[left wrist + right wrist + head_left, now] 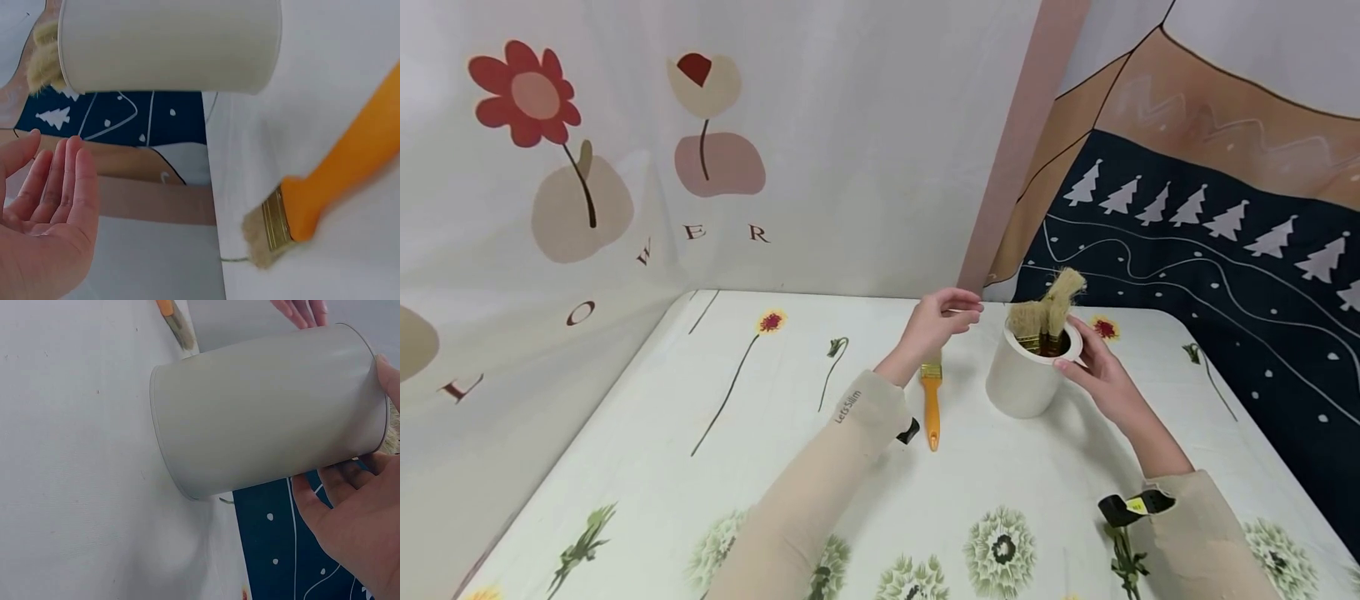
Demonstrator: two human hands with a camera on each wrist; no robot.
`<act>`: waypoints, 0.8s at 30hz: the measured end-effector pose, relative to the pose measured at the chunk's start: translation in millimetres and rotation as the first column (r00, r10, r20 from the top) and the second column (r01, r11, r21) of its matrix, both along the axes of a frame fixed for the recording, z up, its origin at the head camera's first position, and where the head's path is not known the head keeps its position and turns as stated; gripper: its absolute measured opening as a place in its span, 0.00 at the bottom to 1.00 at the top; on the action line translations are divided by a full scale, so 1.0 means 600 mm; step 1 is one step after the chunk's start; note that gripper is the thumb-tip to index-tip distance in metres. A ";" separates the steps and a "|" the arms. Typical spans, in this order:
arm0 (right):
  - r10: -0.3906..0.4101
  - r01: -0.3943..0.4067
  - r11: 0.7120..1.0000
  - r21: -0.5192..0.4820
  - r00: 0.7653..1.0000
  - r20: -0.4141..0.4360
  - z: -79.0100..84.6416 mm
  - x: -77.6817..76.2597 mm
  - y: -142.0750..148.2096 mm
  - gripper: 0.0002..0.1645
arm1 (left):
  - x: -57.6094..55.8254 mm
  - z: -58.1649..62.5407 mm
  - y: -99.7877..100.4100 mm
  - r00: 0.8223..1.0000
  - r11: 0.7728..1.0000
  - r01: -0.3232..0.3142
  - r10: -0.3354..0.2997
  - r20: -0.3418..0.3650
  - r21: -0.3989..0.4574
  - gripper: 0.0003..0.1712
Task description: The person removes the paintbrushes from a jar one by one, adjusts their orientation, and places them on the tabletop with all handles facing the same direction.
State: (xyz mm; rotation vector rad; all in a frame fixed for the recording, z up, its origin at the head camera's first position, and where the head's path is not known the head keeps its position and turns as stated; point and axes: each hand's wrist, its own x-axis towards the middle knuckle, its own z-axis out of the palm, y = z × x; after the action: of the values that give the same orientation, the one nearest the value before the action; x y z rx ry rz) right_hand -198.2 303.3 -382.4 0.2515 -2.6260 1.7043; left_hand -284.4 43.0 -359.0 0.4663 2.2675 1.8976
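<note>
A white cylindrical pot [1021,385] is on the right half of the table. Bristle-up paintbrushes [1062,298] lean in its mouth, their handles hidden inside. My right hand [1108,379] grips the pot from its right side, thumb at the rim and fingers along the wall [356,512]. Left of the pot, a paintbrush [932,404] with an orange handle lies on the cloth, its bristles toward the back. Over that bristle end hovers my left hand [938,323], fingers loosely bent and nothing held; the left wrist view shows its palm [47,250] apart from pot and brush.
A white cloth [790,467] printed with flowers covers the table. Behind it hangs a pale curtain [865,167] with flower prints and letters. A dark blue fabric [1195,258] with white trees closes off the right side, close behind the pot.
</note>
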 end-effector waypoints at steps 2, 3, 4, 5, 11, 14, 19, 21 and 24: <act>-0.001 0.001 1.000 0.001 1.000 0.003 0.000 0.001 0.000 0.48 | 0.004 0.001 0.006 1.000 1.000 0.010 -0.010 -0.011 0.009 0.16; 0.001 -0.001 1.000 0.001 1.000 0.004 0.000 0.001 0.000 0.48 | 0.006 0.002 0.008 1.000 1.000 0.016 -0.016 -0.019 0.011 0.16; -0.001 0.001 1.000 0.004 1.000 0.006 -0.001 0.001 -0.001 0.48 | 0.009 0.003 0.011 0.999 1.000 0.022 -0.022 -0.027 0.012 0.16; -0.003 0.003 1.000 0.009 1.000 0.009 0.000 0.001 -0.001 0.48 | 0.011 0.004 0.014 0.999 1.000 0.028 -0.027 -0.036 0.010 0.16; -0.004 0.004 1.000 0.017 1.000 0.025 0.001 0.002 -0.003 0.48 | 0.022 0.011 0.029 0.996 0.999 0.043 -0.043 -0.075 0.006 0.17; -0.003 0.003 1.000 0.015 1.000 0.023 0.003 0.002 -0.003 0.48 | 0.026 0.015 0.037 0.994 0.998 0.060 -0.058 -0.088 0.013 0.17; -0.007 0.006 1.000 0.018 1.000 0.025 0.002 0.002 -0.002 0.48 | 0.031 0.019 0.049 0.993 0.997 0.073 -0.074 -0.097 -0.009 0.17; -0.009 0.009 1.000 0.018 1.000 0.029 0.001 0.002 -0.002 0.48 | 0.031 0.019 0.053 0.991 0.997 0.065 -0.068 -0.111 -0.034 0.16; -0.011 0.010 1.000 0.009 0.999 0.033 0.000 0.001 -0.002 0.48 | 0.031 0.017 0.058 0.989 0.997 0.036 -0.046 -0.142 -0.071 0.15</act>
State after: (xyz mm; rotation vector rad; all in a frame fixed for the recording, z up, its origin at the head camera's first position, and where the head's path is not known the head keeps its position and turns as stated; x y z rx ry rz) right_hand -197.5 302.0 -382.1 0.2106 -2.6535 1.7095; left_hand -265.9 77.9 -348.7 0.6545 2.3822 1.8150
